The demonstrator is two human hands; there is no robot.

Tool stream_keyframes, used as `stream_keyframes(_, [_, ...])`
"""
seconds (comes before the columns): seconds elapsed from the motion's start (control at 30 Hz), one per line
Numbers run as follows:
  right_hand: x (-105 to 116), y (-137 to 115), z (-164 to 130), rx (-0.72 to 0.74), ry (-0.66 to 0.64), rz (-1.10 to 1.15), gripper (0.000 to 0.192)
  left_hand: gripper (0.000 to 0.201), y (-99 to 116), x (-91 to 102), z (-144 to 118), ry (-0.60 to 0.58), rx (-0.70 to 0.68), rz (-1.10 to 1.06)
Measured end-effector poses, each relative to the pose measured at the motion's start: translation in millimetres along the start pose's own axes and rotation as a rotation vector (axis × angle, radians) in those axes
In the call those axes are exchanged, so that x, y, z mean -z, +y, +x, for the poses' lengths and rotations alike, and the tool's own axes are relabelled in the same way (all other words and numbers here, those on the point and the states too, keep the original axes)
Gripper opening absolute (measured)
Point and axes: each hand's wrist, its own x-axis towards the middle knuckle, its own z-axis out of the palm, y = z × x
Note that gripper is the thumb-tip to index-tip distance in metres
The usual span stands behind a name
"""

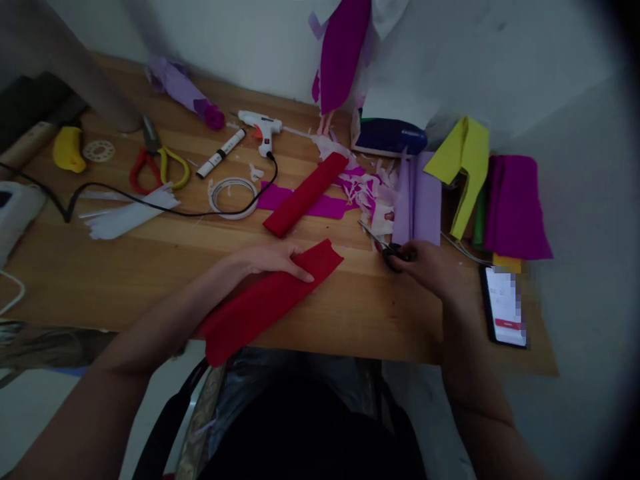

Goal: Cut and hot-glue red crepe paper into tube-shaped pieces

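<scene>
Two bare hands, the left hand (277,259) and the right hand (425,263), are over the wooden table (360,320). Part of the near red paper (250,313) is hidden under the left hand, and its near left end pokes past the table's edge. Farther away, a red roll (306,195) covers the middle of a flat purple piece (327,207). At the far left, a long, dull shape (95,73) is blurry and cut off, so I cannot tell what it is. A white thing (17,210) is cut off at the left edge. Little squares hide some of the phone (503,307) on the right.

The left hand's grip is narrow and holds the near red paper, with the thumb on top; some fingers are hard to see. The right hand's grip is closed around the black handles of the scissors (390,255). Their tips point far and left, near a messy pile of paper scraps (370,190). Light purple paper (427,203) lies just beside the scissors, on the far side.
</scene>
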Motion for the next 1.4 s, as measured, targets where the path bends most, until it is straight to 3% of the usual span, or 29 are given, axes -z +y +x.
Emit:
stream_keyframes(0.1, [20.7,-1.9,-9.3,0.018,-0.081,0.235,0.031,0.029,-4.2,1.5,-1.6,0.007,-0.080,0.013])
stream_keyframes(0.23, [32.3,-17.2,-15.9,0.141,-0.526,0.634,0.045,0.025,-4.6,-1.1,-5.6,0.081,-0.160,0.027])
stream_keyframes(0.33, [24.6,-30.2,-14.6,0.346,-0.790,0.642,0.061,0.027,-2.6,-2.4,-7.9,0.112,-0.155,0.022])
stream_keyframes(0.4, [16.9,-34.0,-14.1,0.457,-0.871,0.609,0.070,0.027,-1.1,-2.9,-8.7,0.130,-0.150,0.024])
stream_keyframes(0.5, [7.4,-33.5,-17.6,0.491,-0.936,0.593,0.064,0.024,0.5,-4.5,-8.8,0.178,-0.161,0.024])
stream_keyframes(0.63, [-5.9,-36.4,-25.2,0.414,-0.885,0.709,0.048,0.023,-0.3,-9.7,-5.9,0.252,-0.143,0.033])
stream_keyframes(0.73, [-23.0,-48.2,-27.6,0.268,-0.601,0.935,0.041,0.027,-3.5,-17.4,-1.4,0.262,-0.192,0.037])
stream_keyframes(0.83, [-40.7,-62.7,-27.4,0.166,-0.377,1.107,0.055,0.035,-7.0,-28.1,3.0,0.217,-0.267,0.055])
stream_keyframes(0.93, [-51.2,-70.4,-26.6,0.147,-0.406,1.148,0.057,0.046,-7.9,-37.0,4.9,0.168,-0.303,0.079])
stream_keyframes(1.07, [-52.8,-68.2,-26.1,0.118,-0.490,1.181,0.048,0.047,-4.5,-37.4,2.9,0.223,-0.273,0.092])
stream_keyframes(1.23, [-41.6,-63.5,-27.6,0.033,-0.414,1.078,0.042,0.034,-0.9,-18.0,-4.4,0.279,-0.282,0.038])
stream_keyframes(1.4, [-32.2,-65.2,-33.4,0.024,-0.518,0.945,0.039,0.029,6.1,4.9,-0.2,0.374,-0.313,0.180])
